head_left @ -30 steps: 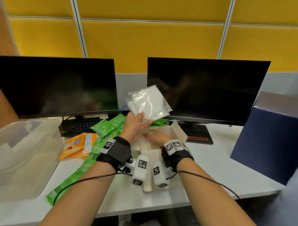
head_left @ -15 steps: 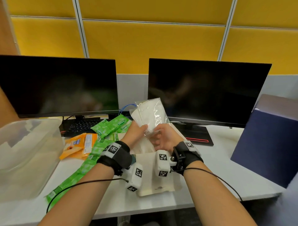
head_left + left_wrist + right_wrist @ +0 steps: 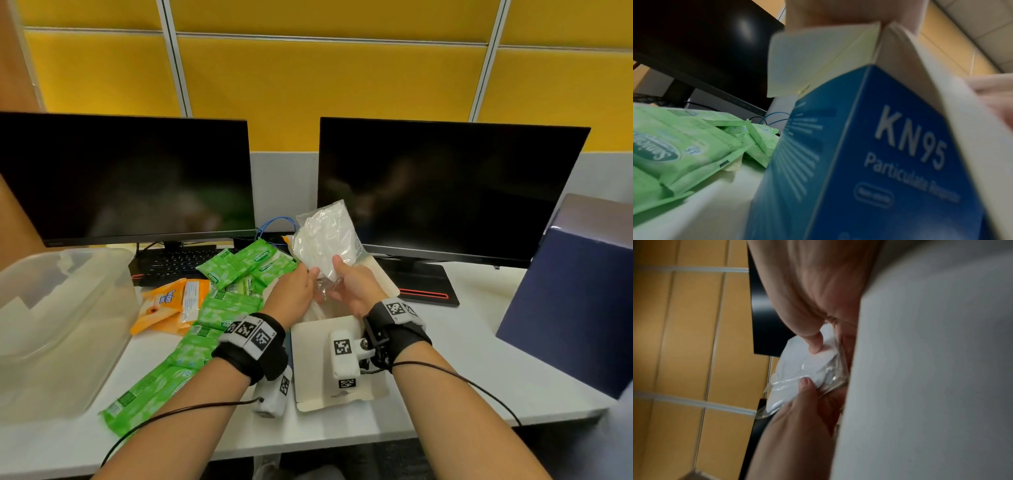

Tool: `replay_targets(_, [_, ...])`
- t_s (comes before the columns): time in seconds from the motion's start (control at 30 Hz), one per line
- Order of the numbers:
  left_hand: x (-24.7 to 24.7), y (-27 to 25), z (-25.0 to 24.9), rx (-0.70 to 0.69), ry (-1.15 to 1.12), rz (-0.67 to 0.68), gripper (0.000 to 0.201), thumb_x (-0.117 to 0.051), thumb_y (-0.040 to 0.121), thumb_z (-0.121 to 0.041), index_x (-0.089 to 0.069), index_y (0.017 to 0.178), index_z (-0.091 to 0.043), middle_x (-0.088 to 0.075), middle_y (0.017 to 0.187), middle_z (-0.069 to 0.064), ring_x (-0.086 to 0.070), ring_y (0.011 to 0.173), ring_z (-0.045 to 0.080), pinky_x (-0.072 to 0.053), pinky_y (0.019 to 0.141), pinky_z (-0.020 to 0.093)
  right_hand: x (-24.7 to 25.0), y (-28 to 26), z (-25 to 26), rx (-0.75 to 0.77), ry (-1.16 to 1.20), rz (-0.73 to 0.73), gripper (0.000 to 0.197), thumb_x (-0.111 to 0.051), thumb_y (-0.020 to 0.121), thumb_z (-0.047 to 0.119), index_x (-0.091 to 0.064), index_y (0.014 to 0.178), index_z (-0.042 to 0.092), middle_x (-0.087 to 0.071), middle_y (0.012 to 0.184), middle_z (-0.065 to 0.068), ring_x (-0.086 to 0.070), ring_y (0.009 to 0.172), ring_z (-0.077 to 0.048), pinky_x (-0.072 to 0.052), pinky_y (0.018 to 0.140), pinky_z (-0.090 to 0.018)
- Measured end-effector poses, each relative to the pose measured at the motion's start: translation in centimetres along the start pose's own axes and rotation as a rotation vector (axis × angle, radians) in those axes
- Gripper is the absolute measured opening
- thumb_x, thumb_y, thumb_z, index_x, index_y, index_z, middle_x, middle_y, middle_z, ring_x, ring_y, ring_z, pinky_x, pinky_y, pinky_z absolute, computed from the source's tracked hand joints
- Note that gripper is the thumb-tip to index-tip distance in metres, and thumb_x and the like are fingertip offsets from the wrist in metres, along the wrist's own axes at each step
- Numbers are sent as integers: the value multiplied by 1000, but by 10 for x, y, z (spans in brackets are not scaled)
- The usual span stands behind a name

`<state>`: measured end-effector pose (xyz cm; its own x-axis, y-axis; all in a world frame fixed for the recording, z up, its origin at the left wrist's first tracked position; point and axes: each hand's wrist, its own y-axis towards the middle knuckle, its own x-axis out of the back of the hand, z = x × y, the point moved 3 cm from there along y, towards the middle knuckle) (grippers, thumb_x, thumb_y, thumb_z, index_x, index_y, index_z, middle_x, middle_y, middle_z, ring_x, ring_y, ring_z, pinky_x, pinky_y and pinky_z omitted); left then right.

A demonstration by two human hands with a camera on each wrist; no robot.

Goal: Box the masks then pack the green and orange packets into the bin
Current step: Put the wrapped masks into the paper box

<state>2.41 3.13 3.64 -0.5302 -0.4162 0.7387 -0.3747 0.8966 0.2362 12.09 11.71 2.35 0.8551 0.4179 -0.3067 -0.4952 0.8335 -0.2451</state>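
A white mask in a clear wrapper (image 3: pixel 325 240) stands upright above the open mask box (image 3: pixel 335 356), pinched at its lower end by both hands. My left hand (image 3: pixel 296 291) grips its left lower edge and my right hand (image 3: pixel 352 287) holds the right side, thumb on the front. The right wrist view shows the mask pack (image 3: pixel 797 369) between my thumbs. The left wrist view shows the blue KN95 box (image 3: pixel 869 154) close up. Green packets (image 3: pixel 205 325) lie in a strip left of the box, with orange packets (image 3: pixel 171 305) beside them. The clear bin (image 3: pixel 51 325) sits at far left.
Two dark monitors (image 3: pixel 445 185) stand at the back, with a keyboard (image 3: pixel 171 263) under the left one. A dark blue box (image 3: pixel 575 301) stands at the right. The white desk (image 3: pixel 462 359) has bare surface between the mask box and the blue box.
My right hand rose from the box and took hold of the mask pack. The pack turned from flat-facing to upright and came down closer to the box opening.
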Motion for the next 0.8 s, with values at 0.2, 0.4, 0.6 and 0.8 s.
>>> replay_targets(0.2, [2, 0, 4, 31, -32, -20, 30, -28, 104, -22, -49, 96, -2, -64, 100, 20, -57, 97, 34, -43, 86, 42, 10, 0, 8, 281, -252, -258, 37, -65, 83, 22, -46, 113, 10, -61, 103, -11, -63, 96, -28, -55, 86, -45])
replay_targets(0.4, [-1, 3, 8, 62, -108, -76, 27, -26, 104, -22, -45, 100, -4, -68, 88, 15, -60, 92, 32, -45, 85, 39, 32, -34, 49, 595, -331, -359, 13, -49, 93, 16, -43, 106, 17, -59, 92, -2, -64, 86, -22, -59, 74, -41])
replay_targets(0.6, [1, -1, 6, 90, -164, -172, 25, -26, 103, -24, -41, 106, -4, -71, 81, 11, -63, 91, 34, -47, 78, 39, 47, -64, 98, 692, -878, -383, 14, -45, 93, 19, -54, 104, 20, -53, 77, 3, -53, 69, -13, -57, 71, -42])
replay_targets(0.8, [-1, 1, 5, 134, -178, -179, 25, -25, 102, -26, -37, 113, -6, -73, 74, 7, -65, 91, 32, -48, 83, 43, 16, -71, 81, 576, -1451, -192, 19, -43, 96, 13, -61, 99, 18, -57, 86, 0, -56, 77, -20, -46, 68, -30])
